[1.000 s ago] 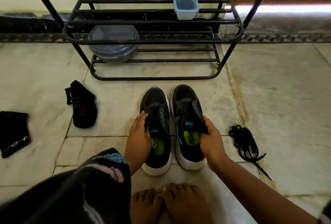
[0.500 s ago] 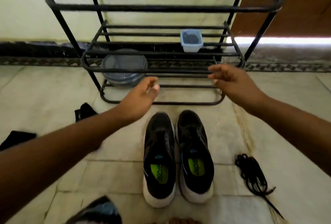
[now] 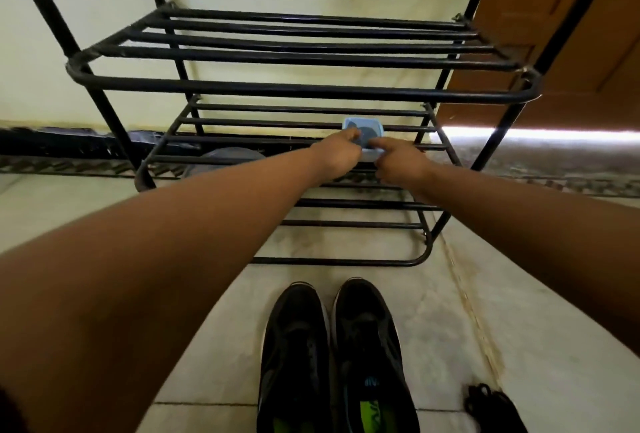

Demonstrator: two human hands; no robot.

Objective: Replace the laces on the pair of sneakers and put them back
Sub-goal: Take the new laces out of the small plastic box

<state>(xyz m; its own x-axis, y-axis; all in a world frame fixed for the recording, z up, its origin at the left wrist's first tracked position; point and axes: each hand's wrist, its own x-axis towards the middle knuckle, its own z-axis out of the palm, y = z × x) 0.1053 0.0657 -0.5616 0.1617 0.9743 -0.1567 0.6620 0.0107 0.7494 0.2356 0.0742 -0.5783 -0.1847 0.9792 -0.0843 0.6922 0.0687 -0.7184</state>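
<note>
Two black sneakers with green insoles, the left sneaker (image 3: 294,356) and the right sneaker (image 3: 372,353), stand side by side on the floor, without laces. A bundle of black laces (image 3: 491,406) lies on the floor to their right. A small pale blue box (image 3: 365,132) with something dark inside sits on a middle shelf of the black metal shoe rack (image 3: 301,89). My left hand (image 3: 337,155) grips the box's left side and my right hand (image 3: 398,162) grips its front right edge, both arms stretched forward.
A grey round lidded container (image 3: 228,158) sits low in the rack, left of my arms. A brown wooden door (image 3: 568,37) stands at the right, with light under it. The floor is pale stone tile.
Both hands left the sneakers, reached forward to the rack and took hold of the blue box. The camera moved closer and tilted up.
</note>
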